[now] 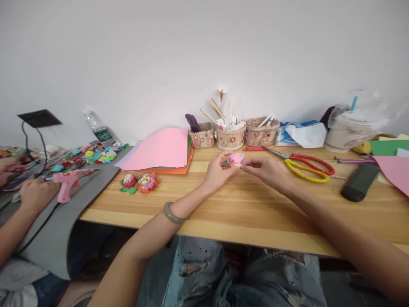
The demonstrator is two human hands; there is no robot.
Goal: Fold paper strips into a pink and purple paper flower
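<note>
Both of my hands meet over the middle of the wooden table (243, 213). Between them is a small pink folded paper flower (235, 158). My left hand (219, 170), with a green bangle on its wrist, pinches the flower from the left. My right hand (265, 169) pinches it from the right with closed fingertips. Two finished paper flowers (139, 182) with green and orange leaves lie to the left of my hands. A stack of pink, green and orange paper sheets (161, 152) lies behind them.
Scissors with red and yellow handles (305, 166) lie right of my hands, beside a dark case (359, 184). Three small craft baskets (233, 136) with sticks stand at the wall, then tissues (303, 133) and a bagged cup (354, 128). At left, another person's hands (32, 194) work near a pink glue gun (68, 181) on a grey mat.
</note>
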